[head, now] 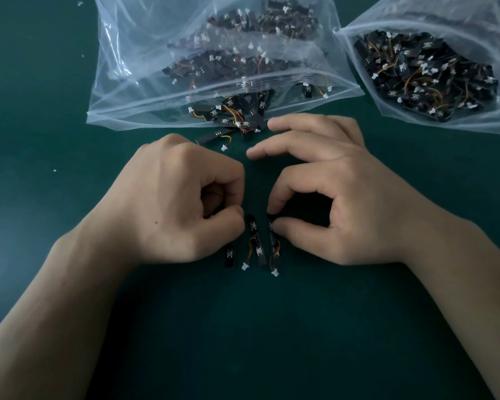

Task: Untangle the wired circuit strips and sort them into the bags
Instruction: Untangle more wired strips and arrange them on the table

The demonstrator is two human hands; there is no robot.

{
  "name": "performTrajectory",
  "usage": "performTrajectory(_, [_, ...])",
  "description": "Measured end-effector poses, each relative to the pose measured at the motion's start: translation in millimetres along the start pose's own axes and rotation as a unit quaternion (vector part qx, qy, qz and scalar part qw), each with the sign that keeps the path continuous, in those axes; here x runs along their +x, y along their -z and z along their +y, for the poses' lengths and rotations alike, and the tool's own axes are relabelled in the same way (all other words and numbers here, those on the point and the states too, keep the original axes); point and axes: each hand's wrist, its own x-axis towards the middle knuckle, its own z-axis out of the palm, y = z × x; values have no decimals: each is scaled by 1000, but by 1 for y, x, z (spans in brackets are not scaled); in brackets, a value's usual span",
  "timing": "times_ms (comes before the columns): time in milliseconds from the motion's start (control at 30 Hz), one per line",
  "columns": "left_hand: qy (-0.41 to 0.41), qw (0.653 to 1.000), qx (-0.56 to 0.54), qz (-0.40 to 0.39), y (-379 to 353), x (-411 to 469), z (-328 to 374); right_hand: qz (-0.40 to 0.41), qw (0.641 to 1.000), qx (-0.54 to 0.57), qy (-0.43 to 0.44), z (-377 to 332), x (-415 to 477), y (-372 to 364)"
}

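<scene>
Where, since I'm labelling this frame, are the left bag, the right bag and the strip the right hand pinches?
left bag (122, 90): head view, bare plastic wall.
right bag (485, 119): head view, bare lower wall.
pinched strip (273, 239): head view, black board middle.

Single head-worn wide-angle view, forward and down, close above the table (35, 134), margins perhaps warped
</scene>
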Motion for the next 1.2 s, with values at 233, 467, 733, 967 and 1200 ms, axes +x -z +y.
performTrajectory(233, [-1,1000,-15,4,-2,-1,-2,144,988,46,-31,10,-2,2])
performTrajectory(467, [-26,999,-38,23,-6,1,-4,94,995,17,-9,8,0,-1])
performTrajectory(733, [-38,998,-49,14,-9,1,-7,-5,1000,5,5,0,1,0])
performTrajectory(967, [-34,998,-59,9,-11,2,-10,1,1000,11,1,3,0,-1])
performTrajectory(1200, [-25,997,-65,31,-12,2,-11,15,999,36,-2,4,-2,2])
